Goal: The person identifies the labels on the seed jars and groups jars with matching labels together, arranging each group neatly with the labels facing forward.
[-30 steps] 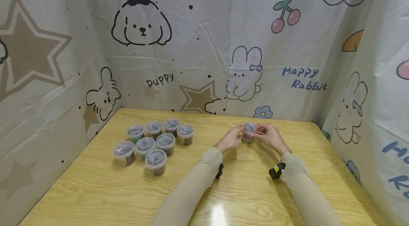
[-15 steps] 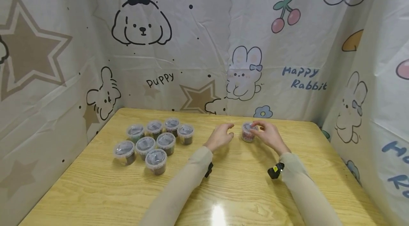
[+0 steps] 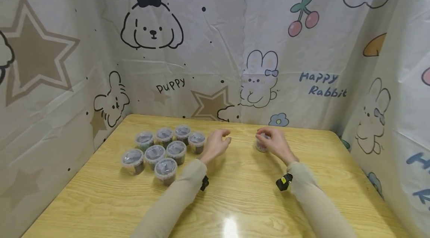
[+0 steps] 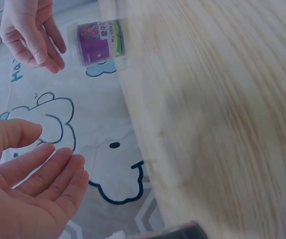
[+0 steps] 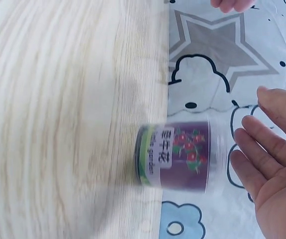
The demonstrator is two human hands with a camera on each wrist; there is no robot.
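A small clear plastic tub (image 3: 261,147) with a purple flower label (image 5: 185,157) stands upright at the back right of the table. My right hand (image 3: 274,142) hovers beside and over its lid, overlapping it in the head view. In the right wrist view the right hand's fingers (image 5: 254,162) are relaxed and a little apart from the lid rim. My left hand (image 3: 216,144) hangs above the table with nothing in it, its fingers loosely bent in the left wrist view. It is near the group's rightmost tub (image 3: 196,142).
Several similar lidded tubs with dark contents, among them a front tub (image 3: 166,170), stand grouped on the left of the wooden table (image 3: 231,189). A patterned cloth (image 3: 208,62) hangs along the back and both sides, meeting the table's edges.
My left hand has let go of the lone tub and moved left toward the group. The right hand has loosened from that tub and shifted slightly left over it. The tub stays in place.
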